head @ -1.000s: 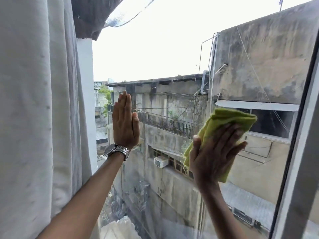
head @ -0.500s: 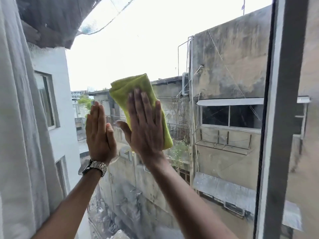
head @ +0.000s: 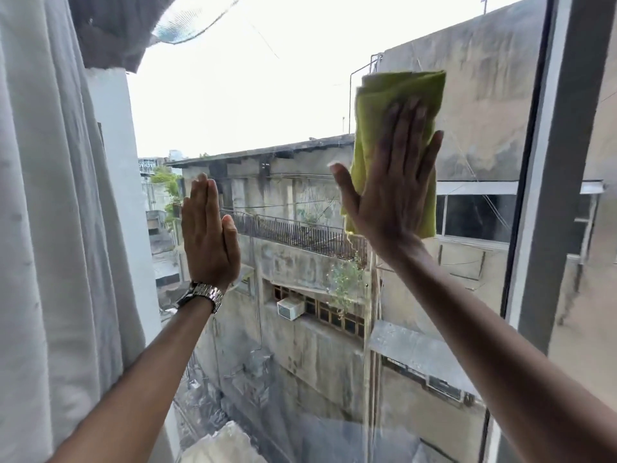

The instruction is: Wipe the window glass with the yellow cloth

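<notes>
Head view: my right hand (head: 390,182), fingers spread, presses the folded yellow-green microfibre cloth (head: 397,95) flat on the clear window glass (head: 267,105), upper right. My left hand (head: 208,235) braces flat, empty. Mid-wipe; next stroke needs even pressure.

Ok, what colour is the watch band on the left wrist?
Silver metal links; the wristwatch shows clearly in the head view, below the left hand flat on the glass.
</notes>
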